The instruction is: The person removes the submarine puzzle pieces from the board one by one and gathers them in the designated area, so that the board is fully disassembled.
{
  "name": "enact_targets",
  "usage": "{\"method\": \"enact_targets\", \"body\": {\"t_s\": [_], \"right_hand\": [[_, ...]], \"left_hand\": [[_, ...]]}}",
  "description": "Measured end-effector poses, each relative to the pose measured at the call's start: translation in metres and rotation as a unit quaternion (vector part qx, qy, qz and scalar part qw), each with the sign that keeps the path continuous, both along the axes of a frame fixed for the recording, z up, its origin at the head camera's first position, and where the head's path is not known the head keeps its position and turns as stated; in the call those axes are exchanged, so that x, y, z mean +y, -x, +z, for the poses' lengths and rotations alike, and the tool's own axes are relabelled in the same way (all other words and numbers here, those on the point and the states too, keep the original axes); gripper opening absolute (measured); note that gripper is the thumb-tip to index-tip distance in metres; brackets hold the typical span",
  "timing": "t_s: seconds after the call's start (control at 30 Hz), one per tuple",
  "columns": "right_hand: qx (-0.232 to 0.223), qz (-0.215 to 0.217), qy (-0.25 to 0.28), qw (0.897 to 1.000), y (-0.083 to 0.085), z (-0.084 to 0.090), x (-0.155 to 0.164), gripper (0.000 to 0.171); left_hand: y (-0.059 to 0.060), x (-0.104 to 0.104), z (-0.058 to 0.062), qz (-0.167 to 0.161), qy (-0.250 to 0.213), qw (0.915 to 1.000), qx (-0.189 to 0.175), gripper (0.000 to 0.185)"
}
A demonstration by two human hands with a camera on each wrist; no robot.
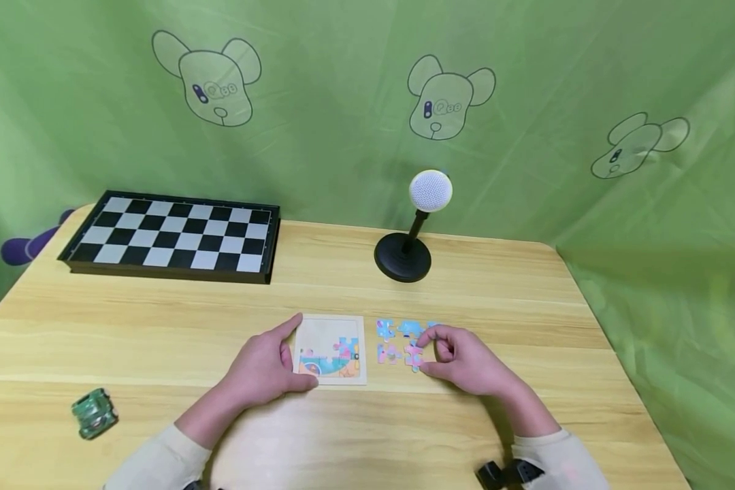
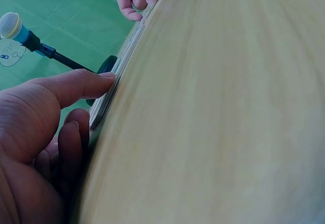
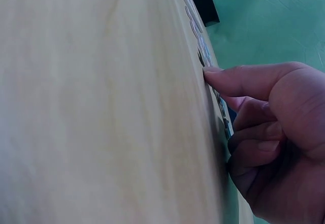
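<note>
My left hand (image 1: pixel 263 364) holds the left side of a square jigsaw tray (image 1: pixel 364 340), index finger at its top left corner and thumb at its lower edge. Joined pieces (image 1: pixel 324 365) with a sea picture cover the lower and right parts of the tray. To its right, my right hand (image 1: pixel 465 357) pinches a pink and blue puzzle piece (image 1: pixel 413 355) between thumb and index finger, at table level. Beside it lie a pink piece (image 1: pixel 388 354) and blue pieces (image 1: pixel 410 328), one partly behind the fingers. In the right wrist view the thumb (image 3: pixel 238 79) hides most of the held piece.
A black-framed checkered board (image 1: pixel 177 235) lies at the back left. Behind the loose pieces stands a microphone (image 1: pixel 430 192) on a round black base (image 1: pixel 402 257). A small green toy car (image 1: pixel 94 413) sits at the front left. Green cloth (image 1: pixel 343 102) hangs behind the wooden table (image 1: pixel 318 435).
</note>
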State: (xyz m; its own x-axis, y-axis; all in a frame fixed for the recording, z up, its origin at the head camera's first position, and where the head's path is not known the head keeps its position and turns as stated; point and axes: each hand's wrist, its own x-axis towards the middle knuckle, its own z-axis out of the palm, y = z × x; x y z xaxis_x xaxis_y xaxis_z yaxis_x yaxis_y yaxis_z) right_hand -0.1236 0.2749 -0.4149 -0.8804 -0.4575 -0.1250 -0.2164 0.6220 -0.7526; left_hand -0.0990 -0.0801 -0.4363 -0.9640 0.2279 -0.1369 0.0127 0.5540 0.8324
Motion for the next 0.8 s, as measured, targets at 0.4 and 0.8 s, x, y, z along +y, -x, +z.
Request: {"method": "enact_targets", "body": {"t_s": [0.4,0.8], "right_hand": [[-0.001,-0.026,0.007,1.000,-0.001,0.001,0.000,0.032],[0.009,-0.009,0.044,0.999,0.004,0.000,-0.041,0.033]], "left_hand": [[0.000,0.000,-0.001,-0.003,0.001,1.0000,-0.002,0.112],[-0.001,0.000,-0.001,-0.004,0.001,1.0000,0.003,0.111]]}}
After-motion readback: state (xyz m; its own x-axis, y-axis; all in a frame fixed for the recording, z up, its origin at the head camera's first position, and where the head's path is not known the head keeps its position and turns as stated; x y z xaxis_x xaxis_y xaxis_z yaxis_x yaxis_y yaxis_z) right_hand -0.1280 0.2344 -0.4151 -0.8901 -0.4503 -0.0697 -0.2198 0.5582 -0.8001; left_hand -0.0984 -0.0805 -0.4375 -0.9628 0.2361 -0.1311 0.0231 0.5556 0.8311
